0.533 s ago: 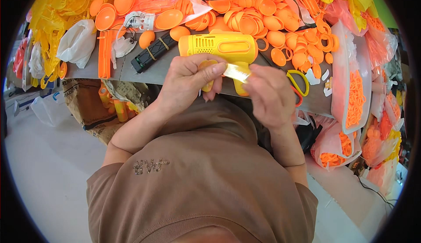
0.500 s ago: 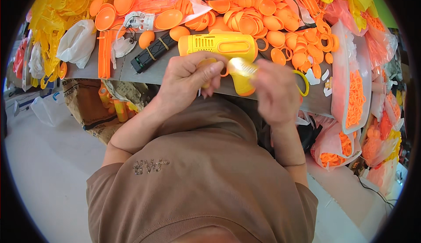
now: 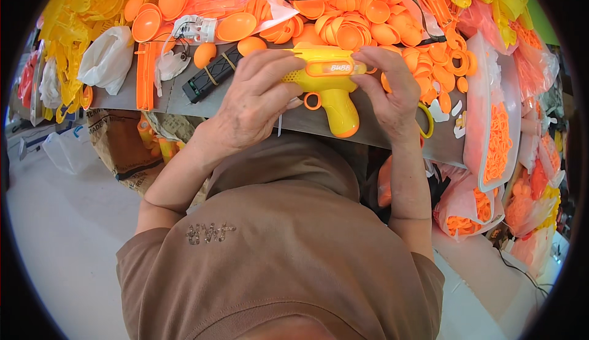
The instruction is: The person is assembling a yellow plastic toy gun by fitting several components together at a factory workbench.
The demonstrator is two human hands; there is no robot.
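Note:
A yellow toy gun with an orange trigger lies at the near edge of the table, its grip toward me. My left hand is closed over its left end, the fingertips on the vented side. An oval label with white lettering lies along the oval recess on the gun's upper body. Thumb and forefinger of my right hand pinch together at the label's right end, against the gun. My left palm and what may lie under it are hidden.
Orange round cups heap up behind the gun. A black battery holder and an orange strip-shaped part are to the left. At the right stands a clear tub of orange rings; below the table's left edge is a paper sack.
My right hand has brought the shiny label onto the gun's oval recess. My left hand, which held a small yellowish piece in front of the gun, has moved onto the gun's left end.

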